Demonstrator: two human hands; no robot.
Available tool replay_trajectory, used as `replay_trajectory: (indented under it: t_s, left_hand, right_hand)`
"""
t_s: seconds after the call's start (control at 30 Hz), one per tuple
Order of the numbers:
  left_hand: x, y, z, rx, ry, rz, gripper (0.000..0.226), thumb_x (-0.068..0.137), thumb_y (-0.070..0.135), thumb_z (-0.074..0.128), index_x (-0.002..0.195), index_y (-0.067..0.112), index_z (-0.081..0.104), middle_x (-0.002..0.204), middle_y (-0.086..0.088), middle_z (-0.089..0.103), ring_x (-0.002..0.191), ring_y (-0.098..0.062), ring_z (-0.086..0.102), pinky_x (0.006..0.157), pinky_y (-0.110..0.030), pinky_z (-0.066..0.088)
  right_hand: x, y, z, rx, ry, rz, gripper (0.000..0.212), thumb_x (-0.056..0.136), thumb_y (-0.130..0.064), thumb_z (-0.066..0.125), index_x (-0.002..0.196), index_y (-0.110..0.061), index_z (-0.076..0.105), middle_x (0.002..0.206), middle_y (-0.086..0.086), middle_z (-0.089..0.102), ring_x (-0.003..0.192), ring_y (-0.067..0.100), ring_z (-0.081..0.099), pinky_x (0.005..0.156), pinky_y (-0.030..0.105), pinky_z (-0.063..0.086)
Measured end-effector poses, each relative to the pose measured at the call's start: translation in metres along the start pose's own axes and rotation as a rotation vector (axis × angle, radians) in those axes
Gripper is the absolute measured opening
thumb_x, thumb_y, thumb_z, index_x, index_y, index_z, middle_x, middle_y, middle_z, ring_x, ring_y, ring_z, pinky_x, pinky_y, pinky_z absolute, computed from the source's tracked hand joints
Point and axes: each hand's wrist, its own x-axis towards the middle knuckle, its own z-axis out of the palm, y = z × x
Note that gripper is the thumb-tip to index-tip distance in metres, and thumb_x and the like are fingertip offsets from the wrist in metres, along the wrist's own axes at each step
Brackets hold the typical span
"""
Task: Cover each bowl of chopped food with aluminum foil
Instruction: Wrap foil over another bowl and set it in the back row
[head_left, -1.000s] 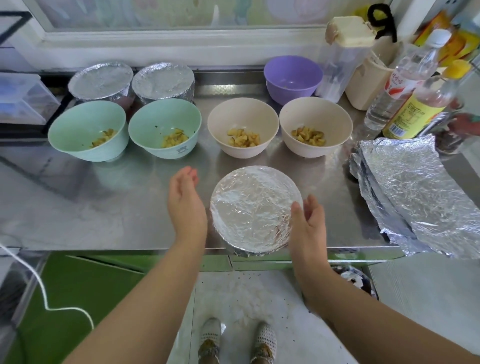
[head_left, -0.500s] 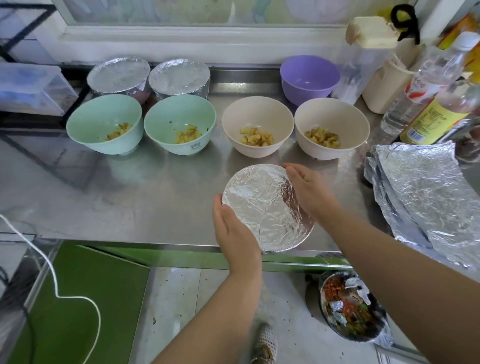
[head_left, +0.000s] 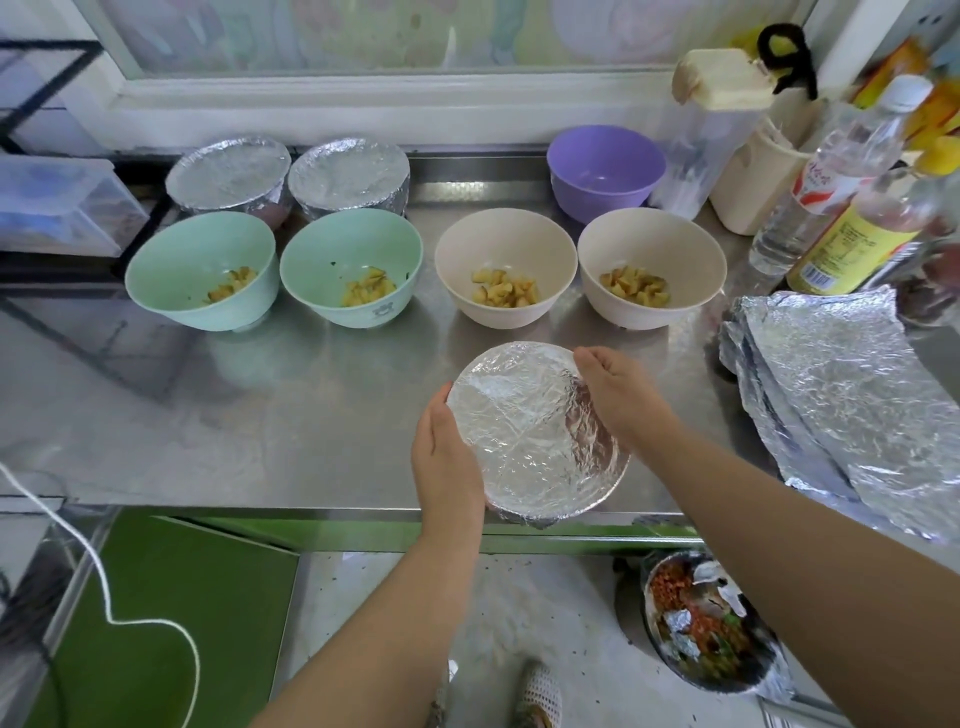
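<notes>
Since a second ago both hands have come in from either side onto the foil-covered bowl (head_left: 530, 436). My left hand (head_left: 449, 457) cups its near-left rim and my right hand (head_left: 618, 395) curls over the far-right rim.

Right of the grip lies a stack of foil sheets (head_left: 852, 395), with bottles (head_left: 826, 176) beyond it. All this sits on a steel counter (head_left: 260, 415) below a window sill (head_left: 363, 109), and the held bowl is at its near edge.

Beyond the grip stand a beige bowl (head_left: 506, 244) and a second beige bowl (head_left: 652, 244). Further left are a green bowl (head_left: 350, 244) and a second green bowl (head_left: 200, 254). All four hold chopped yellow pieces. Behind them are two covered bowls (head_left: 228, 174) and a purple bowl (head_left: 605, 166).
</notes>
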Motion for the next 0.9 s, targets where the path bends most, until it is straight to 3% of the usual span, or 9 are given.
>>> replay_trajectory:
  t_s: [0.1,0.23,0.4,0.5,0.6,0.67,0.73,0.8,0.9]
  left_hand:
    - [0.005,0.001,-0.002,0.047,-0.044,-0.007,0.037,0.108,0.034,0.032,0.129,0.036,0.063,0.116,0.015,0.068,0.111,-0.006,0.063,0.089,-0.027,0.054]
    - [0.011,0.002,-0.002,0.072,-0.077,-0.014,0.037,0.107,0.033,0.033,0.124,0.036,0.066,0.115,0.012,0.071,0.11,-0.009,0.066,0.1,-0.039,0.053]
    - [0.021,0.017,0.001,0.127,-0.162,-0.028,0.037,0.106,0.033,0.033,0.119,0.035,0.067,0.113,0.006,0.071,0.107,-0.014,0.067,0.096,-0.042,0.056]
    - [0.033,0.028,0.001,0.209,-0.207,-0.029,0.037,0.103,0.044,0.035,0.122,0.037,0.066,0.121,0.005,0.069,0.111,-0.015,0.065,0.098,-0.042,0.054]
    - [0.033,0.025,-0.012,0.127,-0.076,-0.015,0.036,0.101,0.047,0.041,0.124,0.032,0.064,0.123,0.01,0.067,0.116,-0.012,0.062,0.103,-0.038,0.049]
    - [0.016,0.014,-0.023,0.041,-0.001,-0.021,0.03,0.106,0.035,0.04,0.125,0.025,0.06,0.122,0.006,0.067,0.111,-0.011,0.064,0.09,-0.026,0.052]
    - [-0.005,-0.002,-0.032,-0.023,-0.016,-0.047,0.023,0.107,0.025,0.041,0.125,0.024,0.056,0.121,0.004,0.067,0.104,-0.009,0.065,0.081,-0.018,0.052]
    - [-0.021,-0.018,-0.037,-0.06,-0.084,-0.051,0.022,0.104,0.015,0.047,0.125,0.023,0.052,0.126,0.001,0.064,0.109,-0.013,0.065,0.092,-0.026,0.053]
    - [-0.032,-0.032,-0.042,-0.013,-0.156,-0.042,0.039,0.097,0.004,0.053,0.13,0.022,0.045,0.13,0.003,0.06,0.113,-0.016,0.065,0.105,-0.041,0.05]
  right_hand:
    - [0.003,0.003,-0.001,0.038,-0.041,0.008,0.041,0.105,-0.042,0.04,0.1,-0.015,0.07,0.094,0.01,0.073,0.093,0.031,0.069,0.093,0.048,0.054]
    - [0.005,0.008,-0.001,0.129,-0.04,0.072,0.041,0.105,-0.036,0.043,0.077,-0.015,0.064,0.075,0.007,0.066,0.074,0.025,0.059,0.076,0.04,0.048]
    - [-0.002,0.015,0.004,0.18,0.068,0.095,0.037,0.102,-0.029,0.042,0.086,-0.002,0.061,0.078,0.012,0.063,0.074,0.024,0.056,0.073,0.039,0.045]
    - [-0.013,0.013,0.006,0.207,0.146,0.129,0.034,0.101,-0.019,0.04,0.091,0.01,0.055,0.078,0.014,0.054,0.073,0.021,0.049,0.069,0.036,0.038]
    - [-0.024,0.009,0.005,0.239,0.202,0.157,0.025,0.098,-0.023,0.04,0.078,-0.011,0.05,0.076,0.006,0.048,0.075,0.019,0.043,0.066,0.035,0.034]
    - [-0.028,-0.003,0.001,0.143,0.211,0.056,0.023,0.094,-0.044,0.044,0.099,-0.026,0.058,0.093,-0.008,0.056,0.087,0.014,0.05,0.076,0.034,0.042]
    - [-0.024,-0.02,0.0,-0.07,0.185,-0.099,0.044,0.099,-0.05,0.048,0.137,-0.03,0.055,0.133,-0.006,0.056,0.122,0.014,0.051,0.105,0.042,0.043]
    - [-0.018,-0.037,0.004,-0.326,0.072,-0.243,0.056,0.101,-0.053,0.048,0.151,-0.031,0.042,0.156,-0.001,0.04,0.144,0.023,0.035,0.118,0.052,0.031]
    - [-0.01,-0.05,0.015,-0.691,-0.136,-0.319,0.078,0.091,-0.077,0.04,0.158,-0.039,0.024,0.168,0.001,0.018,0.154,0.028,0.014,0.122,0.062,0.013]
